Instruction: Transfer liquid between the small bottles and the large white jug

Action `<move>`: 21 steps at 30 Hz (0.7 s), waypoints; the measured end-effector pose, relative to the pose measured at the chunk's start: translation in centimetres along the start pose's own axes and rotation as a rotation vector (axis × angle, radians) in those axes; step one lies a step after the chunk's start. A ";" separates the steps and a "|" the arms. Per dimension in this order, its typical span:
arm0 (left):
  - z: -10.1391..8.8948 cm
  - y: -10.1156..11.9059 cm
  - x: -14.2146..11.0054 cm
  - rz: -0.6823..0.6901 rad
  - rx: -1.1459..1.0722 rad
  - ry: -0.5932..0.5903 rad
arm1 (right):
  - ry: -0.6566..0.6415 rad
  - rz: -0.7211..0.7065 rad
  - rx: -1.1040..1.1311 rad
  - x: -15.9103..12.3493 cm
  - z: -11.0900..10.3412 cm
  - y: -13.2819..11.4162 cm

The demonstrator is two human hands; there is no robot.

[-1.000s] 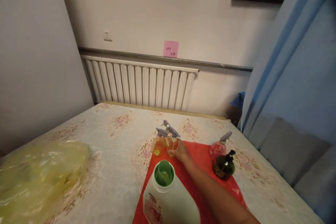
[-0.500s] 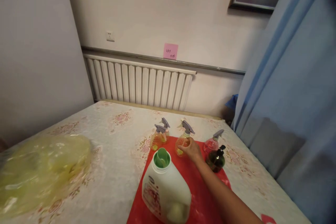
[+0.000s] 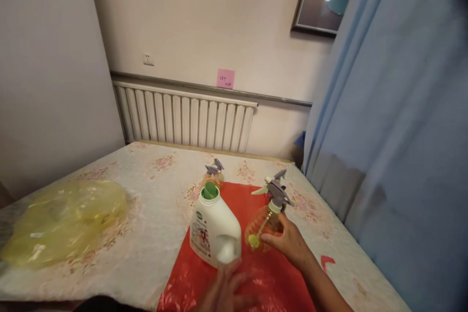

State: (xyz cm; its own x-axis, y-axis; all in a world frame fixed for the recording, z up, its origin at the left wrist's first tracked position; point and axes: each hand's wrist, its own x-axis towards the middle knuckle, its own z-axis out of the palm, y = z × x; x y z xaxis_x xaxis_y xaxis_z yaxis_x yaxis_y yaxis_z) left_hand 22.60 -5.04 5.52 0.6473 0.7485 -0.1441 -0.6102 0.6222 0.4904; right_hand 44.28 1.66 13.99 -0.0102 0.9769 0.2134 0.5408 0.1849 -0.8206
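The right hand (image 3: pixel 288 241) is closed around a grey-triggered clear plastic spray bottle (image 3: pixel 263 223), right of the white plastic jug (image 3: pixel 218 228). The left hand (image 3: pixel 227 288), blurred, fingers spread, is at the jug's near side; contact indeterminable.

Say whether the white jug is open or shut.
Open: the white jug has no cap over its mouth, where a green spout-like insert shows.

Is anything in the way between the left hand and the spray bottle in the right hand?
Nothing visible: only the red sheet lies beneath the gap from left hand to spray bottle, held by the right hand. The jug stands left of that path.
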 end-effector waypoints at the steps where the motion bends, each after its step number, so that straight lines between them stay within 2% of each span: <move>1: 0.7 -0.1 0.4 0.026 -0.010 -0.008 | -0.024 0.005 0.043 -1.2 -0.2 -0.6; 5: 3.2 -0.4 1.3 0.132 -0.023 -0.088 | -0.119 0.008 0.223 -4.8 0.2 -2.4; 9: 3.8 -0.9 1.1 0.135 -0.034 -0.073 | -0.143 0.025 0.303 -6.7 1.0 -3.0; 13: 4.0 -1.2 0.2 0.136 -0.050 -0.060 | -0.112 -0.026 0.508 -6.4 1.3 -3.3; 18: 4.8 -1.3 -0.7 0.148 -0.059 -0.058 | 0.090 -0.056 0.526 -5.1 2.6 -4.8; 21: 4.7 -1.4 -0.7 0.160 -0.061 -0.011 | 0.044 -0.080 0.605 -5.2 3.6 -5.5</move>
State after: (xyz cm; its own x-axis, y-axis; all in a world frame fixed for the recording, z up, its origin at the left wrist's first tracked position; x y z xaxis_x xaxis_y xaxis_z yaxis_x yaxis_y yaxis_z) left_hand 25.15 -7.49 8.96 0.5447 0.8366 -0.0586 -0.7320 0.5083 0.4536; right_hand 38.30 -4.06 15.45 0.0102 0.9545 0.2979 -0.0336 0.2981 -0.9540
